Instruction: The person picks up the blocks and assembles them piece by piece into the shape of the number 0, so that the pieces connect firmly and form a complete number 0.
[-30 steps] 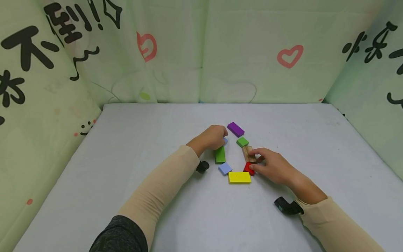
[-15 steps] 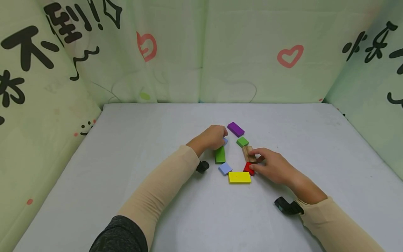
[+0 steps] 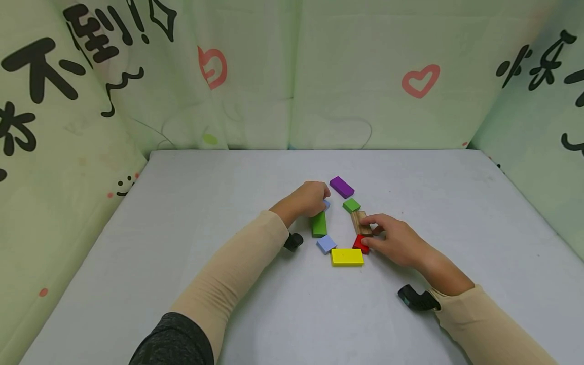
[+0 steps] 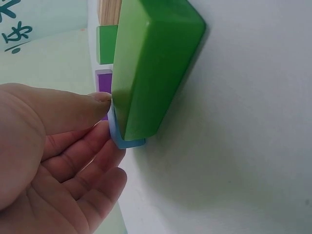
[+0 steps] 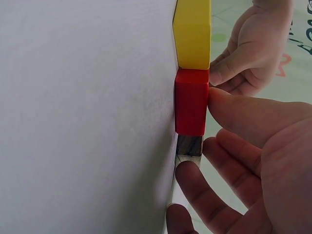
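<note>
Blocks lie in a rough ring on the table. My left hand [image 3: 306, 197] pinches a light blue block [image 4: 130, 144] at the ring's far left, mostly covered by the fingers in the head view. Against it stands a long green block [image 3: 319, 224]. My right hand [image 3: 396, 241] is at the ring's right side, its thumb touching a red block [image 3: 358, 243] and its fingertips on a wooden block [image 3: 357, 219]. Another light blue block [image 3: 326, 244] and a yellow block [image 3: 347, 257] make up the near side. A small green block [image 3: 351, 205] sits beyond the wooden one.
A purple block [image 3: 341, 187] lies slantwise at the far end of the ring. The white table [image 3: 205, 182] spreads out around the blocks. Pale green curtains [image 3: 347, 76] with printed characters and hearts surround it on the back and sides.
</note>
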The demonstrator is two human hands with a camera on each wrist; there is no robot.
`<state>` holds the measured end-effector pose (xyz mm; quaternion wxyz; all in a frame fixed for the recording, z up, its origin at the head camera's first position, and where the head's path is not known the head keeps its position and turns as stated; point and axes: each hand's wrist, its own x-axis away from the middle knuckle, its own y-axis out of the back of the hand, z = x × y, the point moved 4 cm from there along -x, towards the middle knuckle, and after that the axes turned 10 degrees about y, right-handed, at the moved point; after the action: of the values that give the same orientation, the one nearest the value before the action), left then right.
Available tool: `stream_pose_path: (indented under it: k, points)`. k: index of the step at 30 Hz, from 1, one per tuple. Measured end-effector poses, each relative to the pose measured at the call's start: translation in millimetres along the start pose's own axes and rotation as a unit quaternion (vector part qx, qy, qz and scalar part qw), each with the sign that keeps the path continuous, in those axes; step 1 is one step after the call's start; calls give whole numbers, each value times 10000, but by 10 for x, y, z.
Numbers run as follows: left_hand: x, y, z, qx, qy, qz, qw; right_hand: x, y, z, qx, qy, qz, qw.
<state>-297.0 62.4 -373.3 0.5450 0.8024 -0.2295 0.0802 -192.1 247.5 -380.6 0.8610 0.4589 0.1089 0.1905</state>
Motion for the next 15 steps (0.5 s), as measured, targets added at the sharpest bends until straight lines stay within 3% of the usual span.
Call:
stream_pose_path:
  k: [15]
  points:
    - [-11,-5,-1,5,118,54,9999,-3,2,-4,1,-32,7,10000]
